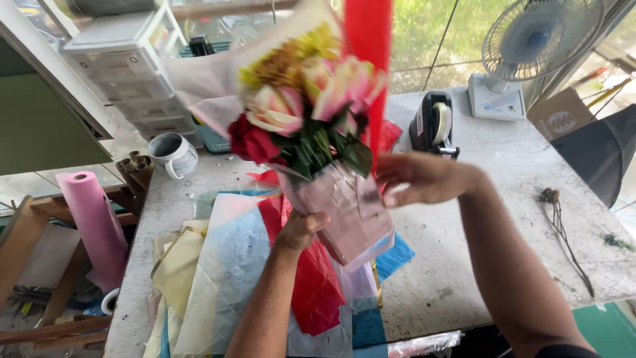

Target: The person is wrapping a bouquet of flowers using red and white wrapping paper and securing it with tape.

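My left hand (301,229) grips the lower stem part of a flower bouquet (301,113), where clear pinkish wrap (348,209) covers it. The bouquet holds red roses, pink-and-cream blooms and yellow flowers with dark green leaves, backed by pale paper. My right hand (417,179) is at the right side of the wrap, fingers curled against it. A red ribbon or paper strip (369,59) hangs down behind the flowers, just above my right hand. Motion blurs the bouquet.
Sheets of coloured paper (232,265) lie across the stone table (464,265). A tape dispenser (434,122), a white fan (530,46), a grey mug (172,154), plastic drawers (132,59), dried stems (560,225) and a pink paper roll (93,219) surround them.
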